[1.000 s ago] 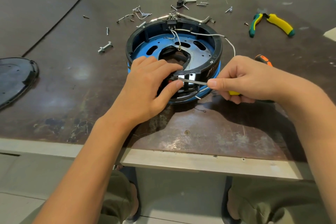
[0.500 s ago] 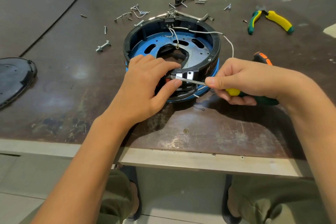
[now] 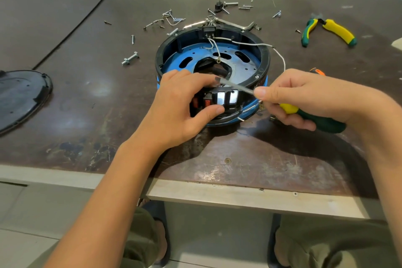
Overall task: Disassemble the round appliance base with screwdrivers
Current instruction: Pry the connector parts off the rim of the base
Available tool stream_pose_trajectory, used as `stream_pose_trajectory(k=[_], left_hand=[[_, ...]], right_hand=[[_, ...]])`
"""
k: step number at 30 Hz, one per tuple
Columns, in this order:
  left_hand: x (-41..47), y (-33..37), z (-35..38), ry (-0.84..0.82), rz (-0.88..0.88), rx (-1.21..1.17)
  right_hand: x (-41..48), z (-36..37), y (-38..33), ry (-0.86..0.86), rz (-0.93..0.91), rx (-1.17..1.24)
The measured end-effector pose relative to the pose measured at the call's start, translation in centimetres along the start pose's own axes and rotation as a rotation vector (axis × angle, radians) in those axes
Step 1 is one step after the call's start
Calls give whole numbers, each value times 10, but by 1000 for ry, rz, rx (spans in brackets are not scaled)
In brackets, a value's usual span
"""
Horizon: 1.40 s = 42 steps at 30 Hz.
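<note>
The round appliance base (image 3: pixel 264 59), a black ring over a blue perforated plate, lies on the table (image 3: pixel 87 93) near its front edge. White wires run from a terminal at its far rim. My left hand (image 3: pixel 180 106) grips the near rim, fingers over the top and thumb beneath the black switch block (image 3: pixel 219 98) with its shiny metal tabs. My right hand (image 3: pixel 304 98) holds a screwdriver (image 3: pixel 322 123) with a yellow and green handle; its shaft (image 3: pixel 237 87) slants up-left to my left fingertips. The tip is blurred.
Loose screws, a bolt (image 3: pixel 130 59) and small metal parts lie scattered behind the base. Yellow-green pliers (image 3: pixel 328 30) rest at the far right. An orange-tipped tool (image 3: pixel 317 71) peeks out behind my right hand. A black round cover (image 3: pixel 19 98) sits at the left edge.
The screwdriver shaft has swung upward, from the switch block's face to the top of the rim by my left fingertips. My left thumb now sits lower, under the block.
</note>
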<state>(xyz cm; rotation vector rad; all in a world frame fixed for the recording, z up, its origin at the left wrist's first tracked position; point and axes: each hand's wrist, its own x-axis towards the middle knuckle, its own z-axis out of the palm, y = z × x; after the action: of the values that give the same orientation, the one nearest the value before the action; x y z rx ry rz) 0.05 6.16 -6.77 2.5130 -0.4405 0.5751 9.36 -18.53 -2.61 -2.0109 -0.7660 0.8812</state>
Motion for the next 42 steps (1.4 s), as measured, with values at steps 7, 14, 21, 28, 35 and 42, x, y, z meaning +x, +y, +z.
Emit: stream_pose_trajectory(k=[7, 14, 21, 28, 35, 42], left_hand=[[1, 5, -1, 29, -52, -24], [2, 8, -2, -4, -206, -39], [4, 0, -24, -132, -106, 88], [0, 0, -21, -100, -91, 262], [1, 9, -10, -19, -137, 303], [2, 7, -7, -10, -141, 280]], right_hand=[[21, 52, -26, 364, -176, -11], [29, 80, -38, 684, -216, -372], [34, 93, -33, 885, -252, -495], [39, 80, -25, 914, -236, -457], [34, 74, -20, 844, -277, -499], [21, 43, -9, 776, -281, -303]])
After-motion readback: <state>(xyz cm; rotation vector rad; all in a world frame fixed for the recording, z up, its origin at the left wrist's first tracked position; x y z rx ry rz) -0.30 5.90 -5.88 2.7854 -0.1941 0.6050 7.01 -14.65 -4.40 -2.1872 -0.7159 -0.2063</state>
